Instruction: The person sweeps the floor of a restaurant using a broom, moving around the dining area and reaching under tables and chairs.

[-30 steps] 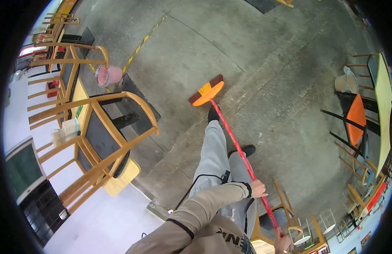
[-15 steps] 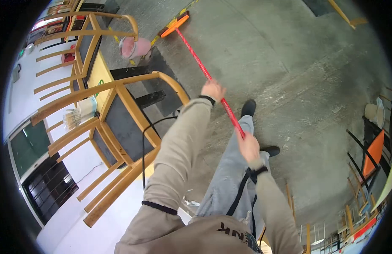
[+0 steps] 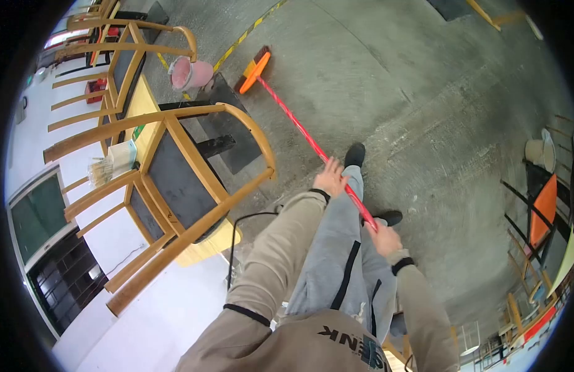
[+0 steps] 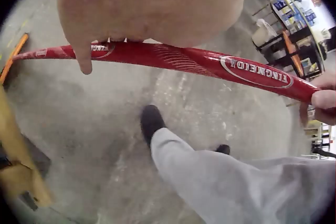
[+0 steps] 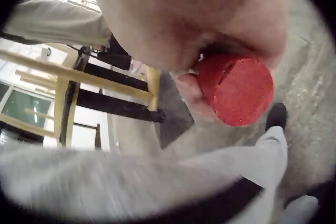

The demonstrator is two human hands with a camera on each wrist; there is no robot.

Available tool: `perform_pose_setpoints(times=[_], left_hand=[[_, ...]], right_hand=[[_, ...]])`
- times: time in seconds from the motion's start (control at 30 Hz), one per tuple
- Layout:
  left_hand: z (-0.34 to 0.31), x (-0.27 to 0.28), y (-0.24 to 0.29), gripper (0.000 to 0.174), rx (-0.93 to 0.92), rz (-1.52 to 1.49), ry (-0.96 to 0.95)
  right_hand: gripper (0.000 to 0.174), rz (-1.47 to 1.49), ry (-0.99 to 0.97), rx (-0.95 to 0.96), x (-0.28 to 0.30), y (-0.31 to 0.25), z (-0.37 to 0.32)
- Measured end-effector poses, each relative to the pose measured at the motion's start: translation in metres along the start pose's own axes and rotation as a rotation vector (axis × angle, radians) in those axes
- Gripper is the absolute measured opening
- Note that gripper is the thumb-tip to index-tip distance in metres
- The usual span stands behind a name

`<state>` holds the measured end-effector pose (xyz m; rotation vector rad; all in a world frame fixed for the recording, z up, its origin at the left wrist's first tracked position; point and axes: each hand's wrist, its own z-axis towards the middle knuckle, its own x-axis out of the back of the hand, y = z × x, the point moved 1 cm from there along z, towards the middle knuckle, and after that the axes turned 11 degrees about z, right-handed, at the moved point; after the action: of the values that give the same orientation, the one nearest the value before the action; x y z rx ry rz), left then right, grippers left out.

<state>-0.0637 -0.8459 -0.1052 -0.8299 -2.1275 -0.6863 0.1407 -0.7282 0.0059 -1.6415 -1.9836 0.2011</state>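
Note:
A broom with an orange head (image 3: 256, 73), yellow and dark bristles, and a red handle (image 3: 293, 121) reaches out over the floor, its bristles turned to the far left. My left hand (image 3: 330, 178) holds the handle partway along. In the left wrist view that hand (image 4: 152, 6) lies over the printed red shaft, one finger hanging down across it. My right hand (image 3: 384, 239) grips the handle near its top end. The round red end (image 5: 244, 91) sticks out of the right hand's grip in the right wrist view.
Wooden chairs (image 3: 188, 170) are propped on a table (image 3: 206, 251) at the left. A pink bucket (image 3: 194, 74) stands near yellow-black floor tape (image 3: 243, 40). At the far right are a beige bucket (image 3: 540, 153) and an orange-seated chair (image 3: 542, 211). My shoes (image 3: 355, 155) are on the concrete floor.
The broom head swung far forward and left from near my foot, then came back slightly. Both hands went forward with the handle, then drew back toward my body. The view has shifted.

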Motion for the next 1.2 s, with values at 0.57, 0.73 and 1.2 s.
perform_pose_setpoints(times=[0.57,0.73,1.2], left_hand=[[-0.280,-0.056,0.410,0.048,-0.683,-0.368,-0.429],[-0.328,-0.030,0.445,0.050,-0.871,-0.221,-0.452],[-0.291,0.055,0.279,0.057,-0.611,-0.197,-0.127]], right_hand=[[0.037,0.470,-0.219,-0.438,0.072,0.235,-0.490],[0.031,0.882,-0.077,-0.450,0.033,0.241,-0.572],[0.028,1.347,0.225,-0.028,-0.106,0.064,-0.418]])
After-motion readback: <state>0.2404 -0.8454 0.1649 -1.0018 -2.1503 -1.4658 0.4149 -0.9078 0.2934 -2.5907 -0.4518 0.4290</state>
